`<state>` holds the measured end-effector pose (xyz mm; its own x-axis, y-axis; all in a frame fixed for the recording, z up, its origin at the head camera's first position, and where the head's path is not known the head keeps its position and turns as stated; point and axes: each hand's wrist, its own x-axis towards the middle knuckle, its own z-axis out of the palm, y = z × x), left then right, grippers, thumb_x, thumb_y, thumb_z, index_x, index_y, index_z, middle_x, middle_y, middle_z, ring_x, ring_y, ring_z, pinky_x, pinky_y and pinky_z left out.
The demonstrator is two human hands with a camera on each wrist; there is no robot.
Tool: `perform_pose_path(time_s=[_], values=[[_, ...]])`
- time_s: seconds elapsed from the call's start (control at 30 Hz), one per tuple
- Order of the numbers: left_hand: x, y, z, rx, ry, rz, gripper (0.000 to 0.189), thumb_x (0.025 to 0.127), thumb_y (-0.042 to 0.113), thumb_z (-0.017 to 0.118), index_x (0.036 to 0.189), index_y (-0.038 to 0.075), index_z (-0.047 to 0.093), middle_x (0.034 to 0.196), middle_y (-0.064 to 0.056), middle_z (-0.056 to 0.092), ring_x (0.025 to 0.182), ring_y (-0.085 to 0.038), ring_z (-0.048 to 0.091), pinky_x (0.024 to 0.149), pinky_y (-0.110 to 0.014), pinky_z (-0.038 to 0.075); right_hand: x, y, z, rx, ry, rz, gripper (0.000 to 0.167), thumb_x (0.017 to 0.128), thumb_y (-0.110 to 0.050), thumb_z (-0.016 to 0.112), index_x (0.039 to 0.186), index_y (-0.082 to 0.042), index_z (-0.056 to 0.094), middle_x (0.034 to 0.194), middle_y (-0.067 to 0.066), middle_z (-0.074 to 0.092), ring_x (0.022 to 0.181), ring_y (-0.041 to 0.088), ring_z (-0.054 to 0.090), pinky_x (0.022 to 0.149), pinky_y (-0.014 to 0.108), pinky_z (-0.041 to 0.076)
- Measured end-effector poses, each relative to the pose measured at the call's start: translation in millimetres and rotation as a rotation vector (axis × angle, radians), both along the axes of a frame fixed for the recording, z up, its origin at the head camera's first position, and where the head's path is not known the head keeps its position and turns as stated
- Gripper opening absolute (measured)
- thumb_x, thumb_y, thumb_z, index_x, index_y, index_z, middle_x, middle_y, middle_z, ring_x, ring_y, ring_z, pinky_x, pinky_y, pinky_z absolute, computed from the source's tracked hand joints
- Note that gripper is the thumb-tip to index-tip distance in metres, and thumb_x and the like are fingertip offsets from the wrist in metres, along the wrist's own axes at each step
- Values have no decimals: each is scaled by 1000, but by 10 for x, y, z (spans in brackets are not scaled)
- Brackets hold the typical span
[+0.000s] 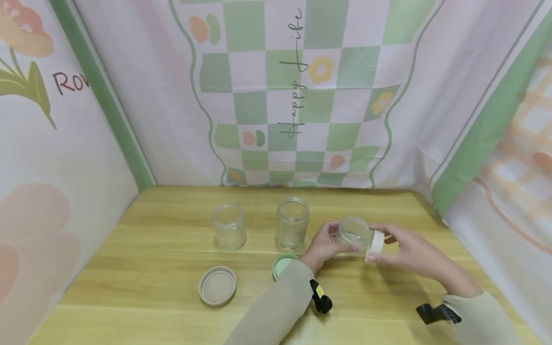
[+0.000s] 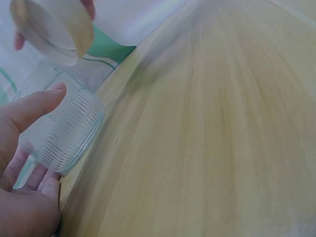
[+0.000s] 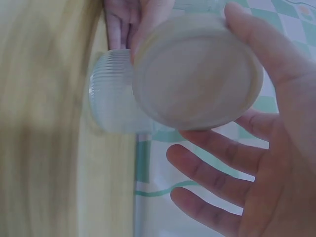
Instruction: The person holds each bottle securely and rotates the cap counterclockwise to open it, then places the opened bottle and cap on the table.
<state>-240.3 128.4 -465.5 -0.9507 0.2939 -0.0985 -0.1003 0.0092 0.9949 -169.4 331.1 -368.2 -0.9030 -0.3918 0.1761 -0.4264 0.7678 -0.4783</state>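
Observation:
My left hand [image 1: 325, 244] grips a clear glass jar [image 1: 354, 235] with its thumb and fingers, tipping it toward the right. Fine ribs run around the jar's wall [image 2: 69, 128] in the left wrist view. With thumb and fingertips my right hand [image 1: 403, 249] pinches a cream-white round lid [image 1: 377, 243] by its edge, right at the jar's mouth. Seen from the right wrist, the lid's flat top [image 3: 197, 81] faces the palm and covers part of the jar [image 3: 113, 94], while the lower fingers spread loose.
Two lidless glass jars, one at left [image 1: 229, 230] and one in the middle [image 1: 292, 225], stand upright on the wooden table [image 1: 142, 268]. A beige lid [image 1: 217, 286] lies nearer. My left sleeve partly hides a green lid [image 1: 282, 264]. Printed curtains [image 1: 241, 105] close off the back.

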Motion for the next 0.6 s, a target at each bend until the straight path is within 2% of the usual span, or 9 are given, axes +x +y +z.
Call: perform_pose_path(time_s=[0.2,0.33,0.43,0.6], values=[[-7,-14,6,1,-6,-1,66,70,11,93,124,28,58,119,16,58,118,-16,53,104,-41,44,64,71,-84,24,-15,7,71,81,-43,83,134,-3,55,121,14,65,100,32,64,78,54,57],[-5,-16,16,-3,-5,7,66,70,12,94,123,28,59,119,17,58,118,-15,53,105,-41,44,89,96,-156,28,-17,50,68,80,-40,85,128,-3,55,114,9,67,98,31,64,78,56,56],[1,-15,16,-9,-5,10,66,69,12,94,123,29,59,119,17,58,118,-15,53,105,-41,43,107,100,-233,12,-67,91,65,81,-36,85,127,-1,54,116,9,66,99,32,64,79,56,56],[10,-3,5,-12,-6,9,66,70,13,94,123,30,58,120,17,58,119,-14,53,105,-41,44,156,93,-353,-59,-193,113,63,85,-30,82,130,1,50,122,15,62,105,37,62,80,42,58]])
